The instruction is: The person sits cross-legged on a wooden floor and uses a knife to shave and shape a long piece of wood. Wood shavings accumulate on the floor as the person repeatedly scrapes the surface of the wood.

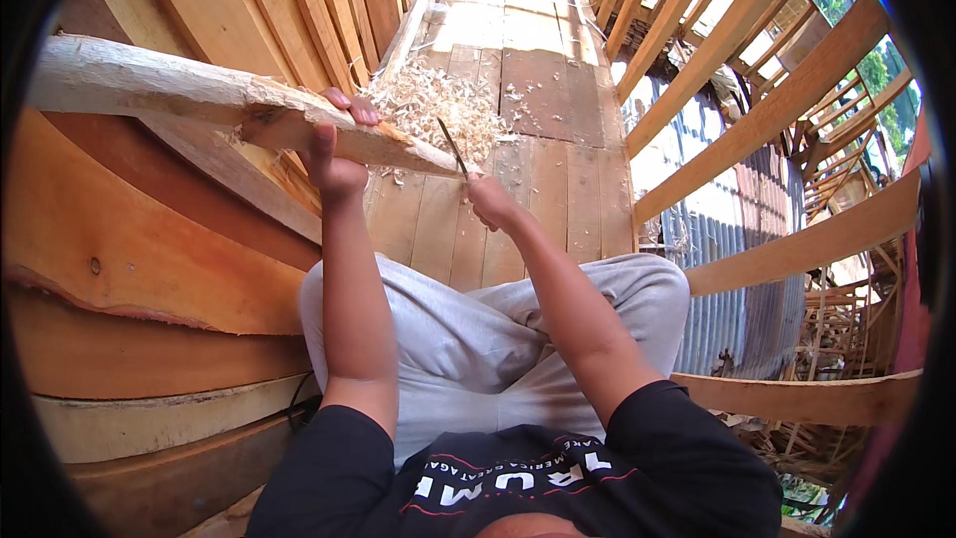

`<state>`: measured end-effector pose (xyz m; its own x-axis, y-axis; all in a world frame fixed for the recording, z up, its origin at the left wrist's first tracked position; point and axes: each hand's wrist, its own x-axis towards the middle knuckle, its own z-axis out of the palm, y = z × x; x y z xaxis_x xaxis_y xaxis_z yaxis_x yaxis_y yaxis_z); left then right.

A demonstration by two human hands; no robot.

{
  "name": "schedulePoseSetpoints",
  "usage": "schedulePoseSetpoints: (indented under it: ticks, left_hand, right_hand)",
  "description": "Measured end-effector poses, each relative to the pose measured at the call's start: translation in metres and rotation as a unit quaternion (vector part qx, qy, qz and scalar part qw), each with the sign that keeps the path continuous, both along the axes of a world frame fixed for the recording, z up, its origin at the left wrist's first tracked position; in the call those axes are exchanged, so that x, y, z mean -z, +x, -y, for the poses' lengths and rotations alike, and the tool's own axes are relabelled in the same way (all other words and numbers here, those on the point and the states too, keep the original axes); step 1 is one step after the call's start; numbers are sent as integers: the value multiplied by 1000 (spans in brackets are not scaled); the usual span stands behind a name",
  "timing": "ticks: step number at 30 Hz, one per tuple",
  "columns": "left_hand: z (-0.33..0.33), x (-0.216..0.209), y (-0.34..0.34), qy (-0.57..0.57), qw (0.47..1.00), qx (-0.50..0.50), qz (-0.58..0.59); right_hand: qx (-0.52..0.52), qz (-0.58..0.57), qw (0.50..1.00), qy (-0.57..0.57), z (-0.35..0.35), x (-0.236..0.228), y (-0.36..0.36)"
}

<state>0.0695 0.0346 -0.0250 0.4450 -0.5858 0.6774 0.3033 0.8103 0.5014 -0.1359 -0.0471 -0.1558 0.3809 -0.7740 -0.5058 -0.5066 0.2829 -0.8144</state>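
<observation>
My left hand [341, 165] grips a pale, rough-hewn wooden pole [149, 78], right hand [489, 201] clutching a thin dark blade [451, 142]; white-lettered black tee [518, 463] below.

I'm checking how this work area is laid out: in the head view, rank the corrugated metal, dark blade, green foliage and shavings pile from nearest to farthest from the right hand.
1. Dark blade: held in the right hand.
2. Shavings pile: ahead and slightly left, on the floor.
3. Corrugated metal: off to the right.
4. Green foliage: far upper right.
</observation>
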Motion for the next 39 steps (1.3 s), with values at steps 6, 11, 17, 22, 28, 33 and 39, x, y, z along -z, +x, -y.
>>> schedulePoseSetpoints:
  ticks: [6,11,17,22,28,33,39]
  left_hand:
    - [-7,1,12,11,1000,-20,5]
    - [1,-1,4,-4,1000,-15,-21]
    - [-12,-1,19,7,999,-25,22]
    - [3,0,5,3,999,9,41]
    - [-12,0,17,24,998,-19,56]
    - [-6,-3,7,19,999,-15,48]
    - [-15,0,20,22,997,-24,64]
  right_hand:
    - [-97,-71,977,-176,-30,-70,40]
    - [-19,-59,996,-62,-15,-28,16]
    - [-114,-79,976,-166,-31,-72,40]
    - [-75,-33,971,-226,3,11,-4]
    - [-186,-66,943,-267,-23,-75,22]
    - [-204,-90,946,-234,2,-27,-17]
    - [-209,-75,943,-247,-25,-70,16]
